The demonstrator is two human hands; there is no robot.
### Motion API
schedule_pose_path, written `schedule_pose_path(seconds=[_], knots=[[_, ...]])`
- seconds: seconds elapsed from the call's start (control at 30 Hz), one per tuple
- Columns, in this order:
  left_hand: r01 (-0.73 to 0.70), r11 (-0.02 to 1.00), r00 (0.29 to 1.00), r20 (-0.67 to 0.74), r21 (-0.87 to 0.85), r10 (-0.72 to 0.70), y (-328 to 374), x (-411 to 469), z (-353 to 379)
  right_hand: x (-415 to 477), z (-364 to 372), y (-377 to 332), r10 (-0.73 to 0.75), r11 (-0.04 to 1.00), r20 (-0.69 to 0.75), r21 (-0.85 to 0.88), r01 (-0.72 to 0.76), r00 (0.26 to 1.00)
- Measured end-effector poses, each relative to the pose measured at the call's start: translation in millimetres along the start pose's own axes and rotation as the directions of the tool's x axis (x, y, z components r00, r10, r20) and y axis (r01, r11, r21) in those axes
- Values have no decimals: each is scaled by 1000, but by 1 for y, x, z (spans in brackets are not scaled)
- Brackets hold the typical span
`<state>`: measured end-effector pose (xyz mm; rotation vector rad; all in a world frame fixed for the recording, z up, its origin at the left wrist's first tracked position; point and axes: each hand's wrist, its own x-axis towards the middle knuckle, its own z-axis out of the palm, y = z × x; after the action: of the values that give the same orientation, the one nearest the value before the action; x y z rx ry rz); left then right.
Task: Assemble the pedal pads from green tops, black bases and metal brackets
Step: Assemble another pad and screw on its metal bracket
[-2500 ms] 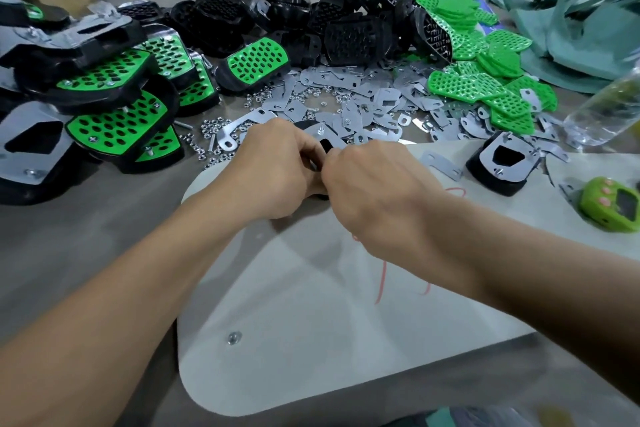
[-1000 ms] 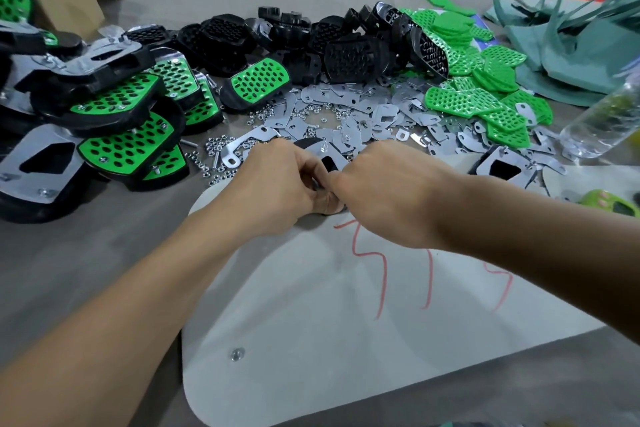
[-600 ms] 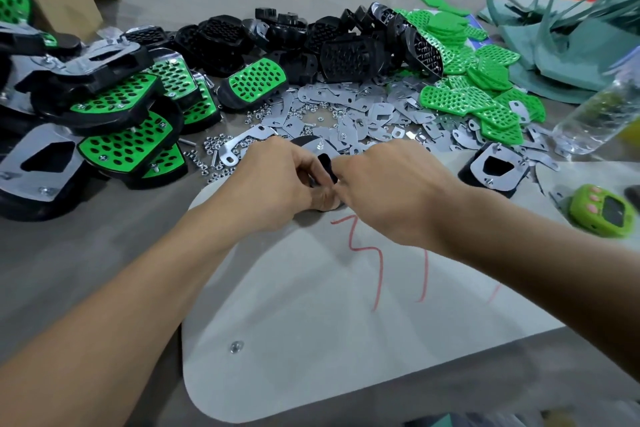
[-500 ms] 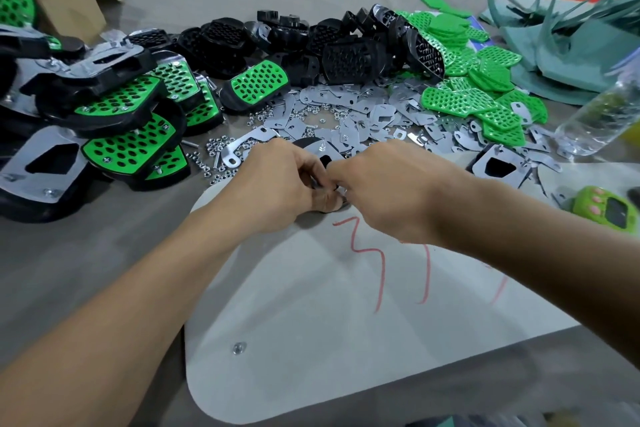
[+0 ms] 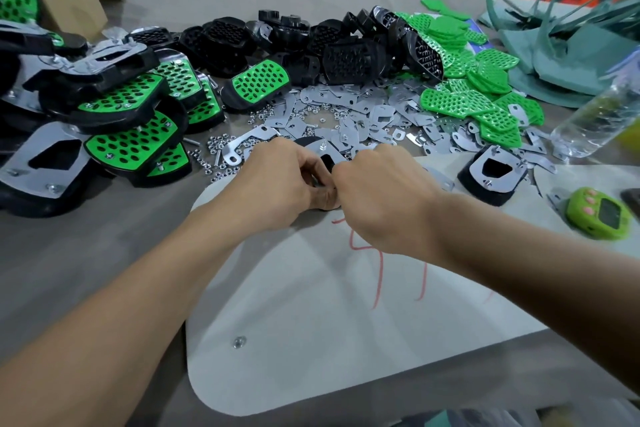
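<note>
Both hands are bunched up together at the far edge of the white board (image 5: 311,322), working on one pad (image 5: 305,143) that lies upside down between them, so you mostly see its black underside and the shiny bracket (image 5: 323,148) on top of it. The left hand (image 5: 277,184) grips the pad from the left, fingers curled round its edge and the thumb tucked in on the near side. The right hand (image 5: 377,194) is knuckles-up right against it with fingers curled in tight, but the tips are hidden behind the hand itself, so I can't tell if it pinches the pad or some small bit on it. The thumbs look like they're touching. Just beyond the hands there's a big scatter of loose brackets (image 5: 363,114), with little nuts (image 5: 214,146) sprinkled to the left. Further back is a heap of black bases (image 5: 346,59), and to the right of that a pile of green tops (image 5: 478,97). The finished pads (image 5: 131,146) are stacked at the left of the grey table (image 5: 86,253), near a cardboard box (image 5: 69,0). Over on the right another upside-down pad (image 5: 491,173) sits on the board's edge, then a green timer thing (image 5: 597,213) and a clear plastic bottle (image 5: 595,121) lying tilted. The board has red scribbles (image 5: 377,270) and one screw (image 5: 239,342) on it.
</note>
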<state>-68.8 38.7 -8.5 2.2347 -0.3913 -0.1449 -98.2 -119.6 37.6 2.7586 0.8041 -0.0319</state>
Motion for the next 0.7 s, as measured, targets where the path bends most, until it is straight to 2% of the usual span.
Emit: schedule_pose_path(seconds=[0.1,0.43,0.7], knots=[[12,1000,1000,14,-24,-12,0,0,0,0,-4,2,34,999,-10,29,-34,999],[24,999,1000,5,38,-24,0,0,-1,0,-8,6,-139,984,73,-100,146,988],[26,999,1000,6,30,-26,0,-1,-1,-1,-6,-6,51,999,49,-14,-50,998]])
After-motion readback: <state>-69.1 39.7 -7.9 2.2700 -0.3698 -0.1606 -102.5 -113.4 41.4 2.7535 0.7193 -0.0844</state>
